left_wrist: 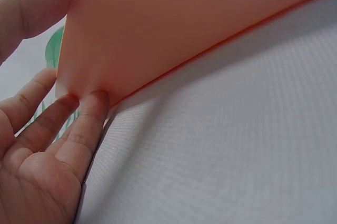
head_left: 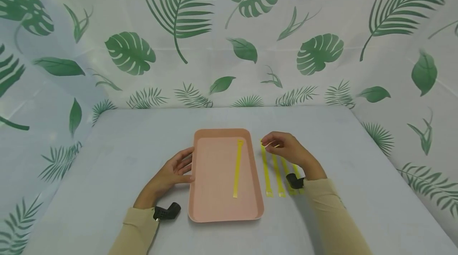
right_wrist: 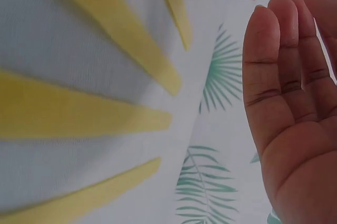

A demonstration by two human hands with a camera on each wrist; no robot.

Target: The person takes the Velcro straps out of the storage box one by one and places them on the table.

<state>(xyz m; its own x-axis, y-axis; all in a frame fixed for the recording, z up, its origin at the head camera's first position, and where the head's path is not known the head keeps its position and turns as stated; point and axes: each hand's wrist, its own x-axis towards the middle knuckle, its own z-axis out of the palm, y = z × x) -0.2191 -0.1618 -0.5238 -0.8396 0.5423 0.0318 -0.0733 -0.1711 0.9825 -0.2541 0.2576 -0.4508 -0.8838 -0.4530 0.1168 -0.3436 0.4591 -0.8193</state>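
Observation:
A shallow pink tray (head_left: 214, 175) lies on the table with one thin yellow strip (head_left: 237, 171) lengthwise inside it, right of its middle. My left hand (head_left: 171, 171) is at the tray's left side, fingertips against the outer wall and thumb at the rim. In the left wrist view, the fingers (left_wrist: 84, 129) touch the tray's underside edge. Several more yellow strips (head_left: 266, 171), each with a small wider end, lie side by side to the right of the tray. Over their far ends hovers my right hand (head_left: 286, 147), its fingers loosely bent, with nothing visible between them.
The white table (head_left: 118, 159) ends at a leaf-patterned backdrop (head_left: 214, 68) behind and on both sides. A black wrist camera (head_left: 167, 211) sits at the left cuff, and another black wrist camera (head_left: 295, 180) overlaps the strips' near part in the head view.

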